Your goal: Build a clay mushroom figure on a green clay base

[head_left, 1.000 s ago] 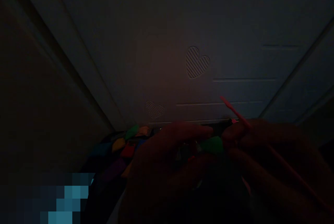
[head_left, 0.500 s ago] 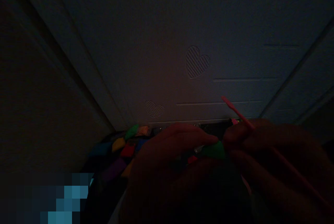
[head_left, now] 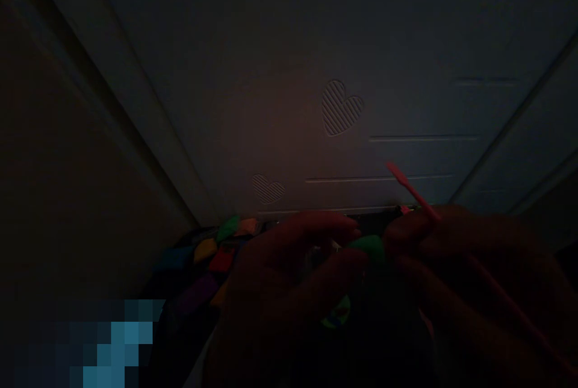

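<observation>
In dim light, my left hand point(head_left: 280, 279) holds a small green lump of modelling clay point(head_left: 371, 247) at its fingertips, the thumb lying against the lump's lower left side. My right hand point(head_left: 469, 255) is closed round a long, thin pink modelling tool point(head_left: 413, 192). The tool's flattened tip points up and left, and its shaft runs down to the lower right. The right fingertips meet the lump's right end; how firmly they press on it is too dark to tell. Beneath my left thumb shows a round, green-patterned thing point(head_left: 336, 312).
Colourful pieces lie to the left: yellow point(head_left: 205, 250), red point(head_left: 222, 259), purple point(head_left: 198, 293), blue point(head_left: 174, 258), green point(head_left: 228, 228) and orange point(head_left: 247, 226). Behind them rises a pale panel point(head_left: 271, 105) with embossed hearts and lines. A blurred pixel block covers the lower left corner.
My left index finger has lifted off the green clay and the thumb has come up beside it. The round patterned thing has come into sight. The pink tool has barely shifted.
</observation>
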A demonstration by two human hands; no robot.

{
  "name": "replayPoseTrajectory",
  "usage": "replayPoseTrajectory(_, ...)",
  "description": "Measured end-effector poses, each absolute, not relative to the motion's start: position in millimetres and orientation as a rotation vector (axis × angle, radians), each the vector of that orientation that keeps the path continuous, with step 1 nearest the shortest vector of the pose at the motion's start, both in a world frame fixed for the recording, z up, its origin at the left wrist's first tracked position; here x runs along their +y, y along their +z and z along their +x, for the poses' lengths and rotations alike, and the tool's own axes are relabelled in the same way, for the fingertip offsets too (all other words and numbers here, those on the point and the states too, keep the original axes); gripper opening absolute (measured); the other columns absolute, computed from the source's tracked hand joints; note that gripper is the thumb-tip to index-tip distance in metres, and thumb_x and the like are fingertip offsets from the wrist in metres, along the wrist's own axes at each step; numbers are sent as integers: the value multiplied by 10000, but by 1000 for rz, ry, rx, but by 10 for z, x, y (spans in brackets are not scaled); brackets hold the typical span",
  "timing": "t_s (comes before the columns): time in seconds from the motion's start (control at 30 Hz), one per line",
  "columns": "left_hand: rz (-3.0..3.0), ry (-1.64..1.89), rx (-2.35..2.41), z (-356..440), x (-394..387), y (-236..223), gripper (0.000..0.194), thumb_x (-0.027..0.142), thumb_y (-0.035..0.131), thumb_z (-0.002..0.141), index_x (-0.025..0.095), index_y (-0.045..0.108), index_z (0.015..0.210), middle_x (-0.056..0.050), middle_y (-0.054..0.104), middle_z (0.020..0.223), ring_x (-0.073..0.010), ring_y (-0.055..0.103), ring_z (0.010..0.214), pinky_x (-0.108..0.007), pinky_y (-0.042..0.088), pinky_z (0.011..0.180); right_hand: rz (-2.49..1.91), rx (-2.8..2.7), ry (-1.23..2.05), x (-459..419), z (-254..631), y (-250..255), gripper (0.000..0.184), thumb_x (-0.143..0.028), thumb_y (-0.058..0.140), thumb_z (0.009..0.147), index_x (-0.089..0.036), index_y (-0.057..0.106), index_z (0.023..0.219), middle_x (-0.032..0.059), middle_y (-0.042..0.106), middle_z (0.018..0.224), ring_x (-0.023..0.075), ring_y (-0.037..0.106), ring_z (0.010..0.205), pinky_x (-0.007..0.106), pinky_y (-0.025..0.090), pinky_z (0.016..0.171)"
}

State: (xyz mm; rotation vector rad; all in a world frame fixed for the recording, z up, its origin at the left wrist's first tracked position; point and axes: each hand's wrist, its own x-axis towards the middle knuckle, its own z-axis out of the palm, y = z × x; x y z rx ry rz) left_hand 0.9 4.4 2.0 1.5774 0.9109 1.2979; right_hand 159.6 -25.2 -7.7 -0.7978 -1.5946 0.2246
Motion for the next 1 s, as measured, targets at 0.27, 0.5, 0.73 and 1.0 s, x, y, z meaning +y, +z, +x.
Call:
replayPoseTrajectory(0.27,1572,1192,917,-7,51,16,135,331,684,643,357,672,775,100,681,741,-64,606,637,-89,461,551,-720,-1625,287,-216,1609,-106,310,10,535,705,-206,536,927,-8,540,977,99,532,947,150,473,801)
replayPoseTrajectory(0.5,1600,1213,950,-3,68,38,115,322,670,664,364,665,770,116,678,725,-43,601,630,-62,447,558,-710,-1730,274,-236,1635,-83,240,-72,490,776,-215,523,965,0,534,1005,104,539,953,158,487,771)
replayPoseTrajectory(0.73,1375,1208,772,79,44,7,113,261,666,681,307,661,783,86,680,734,-44,609,653,-63,466,572,-716,-1709,240,-244,1599,-68,266,-61,495,763,-229,528,966,-20,541,991,81,544,938,138,476,781)
replayPoseTrajectory(1.0,1133,1258,659,96,69,-36,165,168,658,692,260,640,828,46,690,749,-59,632,652,-89,488,580,-837,-1520,174,-256,1512,-117,250,-60,573,717,-203,530,917,-12,556,953,94,555,904,168,478,782)
